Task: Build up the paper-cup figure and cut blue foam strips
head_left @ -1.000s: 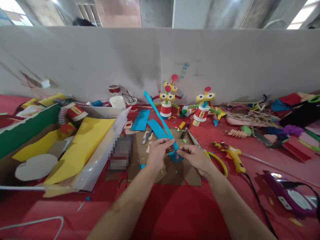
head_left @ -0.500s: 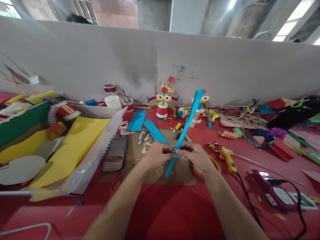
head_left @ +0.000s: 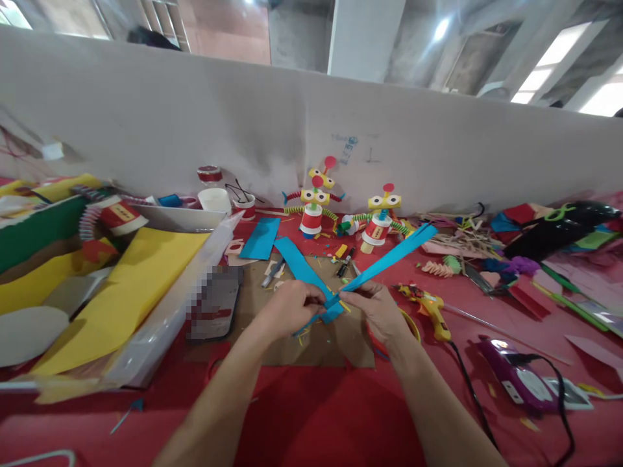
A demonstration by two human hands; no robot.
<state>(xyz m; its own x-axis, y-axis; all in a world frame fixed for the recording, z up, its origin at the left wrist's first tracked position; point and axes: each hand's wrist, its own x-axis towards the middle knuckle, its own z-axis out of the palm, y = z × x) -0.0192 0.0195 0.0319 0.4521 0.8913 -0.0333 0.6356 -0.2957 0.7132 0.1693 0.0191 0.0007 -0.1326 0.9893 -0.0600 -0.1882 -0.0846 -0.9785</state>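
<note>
Blue paper strips are held between my hands above a brown board [head_left: 277, 350]. My left hand [head_left: 291, 310] pinches them from the left, fingers closed near the crossing. On the other side my right hand [head_left: 379, 312] grips the folded blue paper strip [head_left: 394, 259], whose long end slants up to the right. Another blue arm of paper [head_left: 302, 263] runs up to the left. Short blue ends stick out below the crossing. A thin yellow strip [head_left: 344, 305] shows there too. My fingers partly hide the folds.
A yellow glue gun [head_left: 438, 318] lies to the right, beside a purple device [head_left: 518, 373] with a black cord. An open box [head_left: 168, 318] with yellow sheets stands left, near a dark phone-like object [head_left: 221, 308]. Paper-cup figures [head_left: 311, 220] stand behind, before a grey partition [head_left: 263, 123].
The long blue strip has swung from nearly upright down to the right. The short lower end now sits folded around the crossing, and both hands stay close together.
</note>
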